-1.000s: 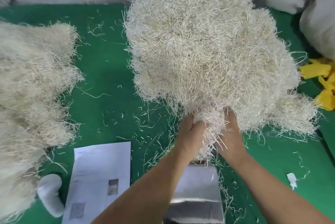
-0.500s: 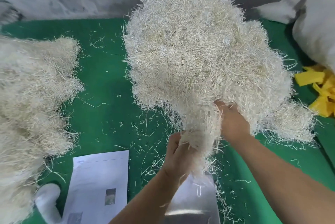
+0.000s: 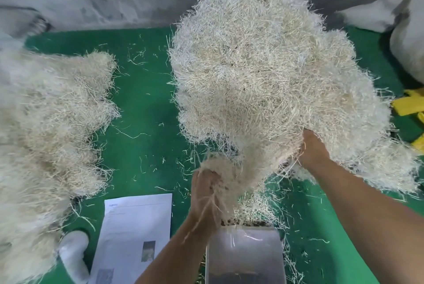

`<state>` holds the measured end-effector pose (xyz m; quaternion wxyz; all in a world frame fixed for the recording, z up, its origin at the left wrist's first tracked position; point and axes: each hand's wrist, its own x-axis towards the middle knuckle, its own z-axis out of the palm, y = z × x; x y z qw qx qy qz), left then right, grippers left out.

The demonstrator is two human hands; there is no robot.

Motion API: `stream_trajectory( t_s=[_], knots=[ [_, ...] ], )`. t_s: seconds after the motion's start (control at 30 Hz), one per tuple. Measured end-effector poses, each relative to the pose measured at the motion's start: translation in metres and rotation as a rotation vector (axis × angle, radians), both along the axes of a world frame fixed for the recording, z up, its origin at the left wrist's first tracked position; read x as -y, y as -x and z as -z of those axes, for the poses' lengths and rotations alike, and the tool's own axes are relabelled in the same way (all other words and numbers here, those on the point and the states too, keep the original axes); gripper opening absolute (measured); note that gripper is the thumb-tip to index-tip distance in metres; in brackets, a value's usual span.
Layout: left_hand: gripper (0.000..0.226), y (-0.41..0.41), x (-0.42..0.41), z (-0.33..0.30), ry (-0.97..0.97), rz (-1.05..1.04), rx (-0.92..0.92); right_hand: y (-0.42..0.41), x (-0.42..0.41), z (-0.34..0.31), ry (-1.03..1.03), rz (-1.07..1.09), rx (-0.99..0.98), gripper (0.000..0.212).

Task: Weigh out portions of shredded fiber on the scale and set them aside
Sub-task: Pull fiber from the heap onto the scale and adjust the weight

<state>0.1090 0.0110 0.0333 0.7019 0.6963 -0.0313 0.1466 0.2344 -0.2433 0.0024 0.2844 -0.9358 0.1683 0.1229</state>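
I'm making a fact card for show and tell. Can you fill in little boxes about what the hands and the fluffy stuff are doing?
left hand: grips a tuft of fiber
right hand: pressed into the big fiber heap
scale pan: shiny metal, under the left hand, only stray strands
second heap: on the left
table: green, strewn with strands
paper sheet: beside the pan

Above the scale pan [image 3: 244,254], the left hand [image 3: 206,194] grips a tuft of shredded fiber pulled from the big fiber heap [image 3: 263,72], whose lower edge the right hand [image 3: 313,150] clutches, with a second fiber pile [image 3: 50,123] well left of the fingers on green matting [image 3: 144,123].
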Motion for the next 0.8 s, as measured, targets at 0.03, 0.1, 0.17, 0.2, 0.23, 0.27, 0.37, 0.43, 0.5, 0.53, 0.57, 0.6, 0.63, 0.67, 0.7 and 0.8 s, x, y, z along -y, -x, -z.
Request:
stream_trajectory(
  t_s=[0.03, 0.1, 0.17, 0.2, 0.23, 0.27, 0.37, 0.43, 0.5, 0.53, 0.57, 0.6, 0.63, 0.67, 0.7, 0.8],
  knots=[
    [0.041, -0.006, -0.002, -0.003, -0.026, -0.095, -0.150, 0.002, -0.007, -0.005, -0.012, -0.042, -0.026, 0.092],
    [0.031, -0.013, -0.008, 0.007, -0.014, -0.039, -0.503, 0.008, -0.015, -0.015, -0.024, -0.200, -0.145, 0.107],
    [0.024, -0.018, -0.013, 0.014, -0.270, 0.072, -0.578, 0.018, -0.011, -0.029, -0.095, -0.374, -0.293, 0.122],
    [0.018, -0.019, -0.013, 0.013, -0.415, 0.123, -0.562, 0.022, -0.005, -0.043, -0.120, -0.464, -0.351, 0.121],
    [0.019, -0.019, -0.013, 0.015, -0.618, 0.174, -0.518, 0.026, 0.002, -0.057, -0.141, -0.522, -0.394, 0.115],
    [0.022, -0.020, -0.015, 0.018, -0.820, 0.237, -0.478, 0.030, 0.008, -0.072, -0.174, -0.532, -0.400, 0.108],
    [0.033, -0.020, -0.015, 0.020, -1.309, 0.314, -0.474, 0.048, 0.003, -0.098, -0.116, -0.441, -0.202, 0.079],
    [0.041, -0.022, -0.016, 0.021, -1.379, 0.325, -0.542, 0.065, -0.025, -0.092, 0.109, -0.482, -0.046, 0.081],
    [0.039, -0.024, -0.016, 0.017, -1.269, 0.365, -0.615, 0.083, -0.063, -0.077, 0.203, -0.629, 0.062, 0.099],
    [0.037, -0.024, -0.016, 0.012, -1.142, 0.412, -0.635, 0.089, -0.077, -0.065, 0.212, -0.707, 0.060, 0.109],
    [0.037, -0.023, -0.015, 0.006, -0.993, 0.458, -0.648, 0.090, -0.086, -0.048, 0.233, -0.766, 0.035, 0.118],
    [0.036, -0.022, -0.015, -0.003, -0.846, 0.486, -0.650, 0.088, -0.094, -0.033, 0.263, -0.779, -0.016, 0.122],
    [0.035, -0.020, -0.017, -0.010, -0.726, 0.502, -0.660, 0.083, -0.099, -0.022, 0.289, -0.736, -0.069, 0.120],
    [0.033, -0.018, -0.019, -0.017, -0.658, 0.509, -0.674, 0.076, -0.102, -0.015, 0.298, -0.662, -0.086, 0.113],
    [0.031, -0.018, -0.024, -0.022, -0.639, 0.525, -0.691, 0.068, -0.103, -0.009, 0.298, -0.602, -0.072, 0.106],
    [0.018, -0.014, -0.038, -0.034, -0.673, 0.628, -0.741, 0.046, -0.095, -0.001, 0.343, -0.617, 0.058, 0.098]
  ],
)
